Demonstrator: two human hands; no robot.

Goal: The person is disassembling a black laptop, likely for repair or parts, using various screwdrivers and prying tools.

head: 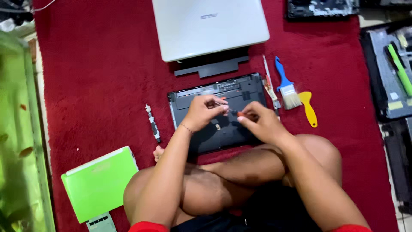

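A dark laptop base [201, 94] with its underside open lies on the red carpet [94, 73] in front of my crossed legs. My left hand [204, 112] hovers over its middle, fingers pinched on a thin tool whose tip points right. My right hand [259, 122] sits just to the right, fingertips pinched together on a small dark part close to that tip. What exactly the small part is stays too tiny to tell.
A white closed laptop [210, 25] lies beyond the base, with a dark strip [212, 66] below it. A blue-handled brush [286, 86], yellow pry tool [309, 109] and thin tweezers [270, 86] lie right. A screwdriver handle [152, 124] lies left, and a green netbook [99, 184] sits near my knee.
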